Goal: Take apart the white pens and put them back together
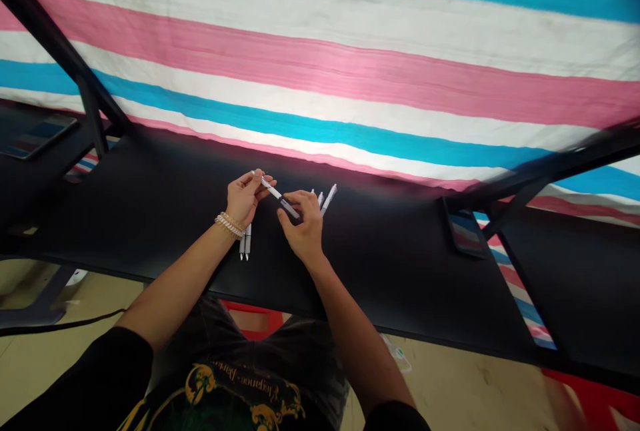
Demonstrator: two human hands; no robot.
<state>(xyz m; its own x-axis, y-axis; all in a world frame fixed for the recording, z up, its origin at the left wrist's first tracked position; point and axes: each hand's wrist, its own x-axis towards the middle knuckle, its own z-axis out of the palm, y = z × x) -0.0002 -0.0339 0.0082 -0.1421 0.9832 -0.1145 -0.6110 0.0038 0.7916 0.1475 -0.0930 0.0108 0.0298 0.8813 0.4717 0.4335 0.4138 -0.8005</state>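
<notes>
Above the black table, a white pen (pixel 273 190) with a dark band and a greyish end slants down from left to right between my hands. My left hand (pixel 244 198), with a light beaded bracelet at the wrist, pinches its upper left end. The thumb and fingers of my right hand (pixel 306 221) close around its lower right end. Two white pens (pixel 245 244) lie side by side below my left wrist, tips toward me, their upper parts hidden. Beyond my right hand, several white pens (pixel 329 198) lie partly covered by its fingers.
A striped pink, white and blue cloth (pixel 350 78) hangs behind the black table (pixel 390 258). A dark phone (pixel 465 231) lies at the right, and a dark flat device (pixel 40 136) at the far left. Black slanted posts (pixel 70 51) stand on both sides. A red stool (pixel 257 321) shows below.
</notes>
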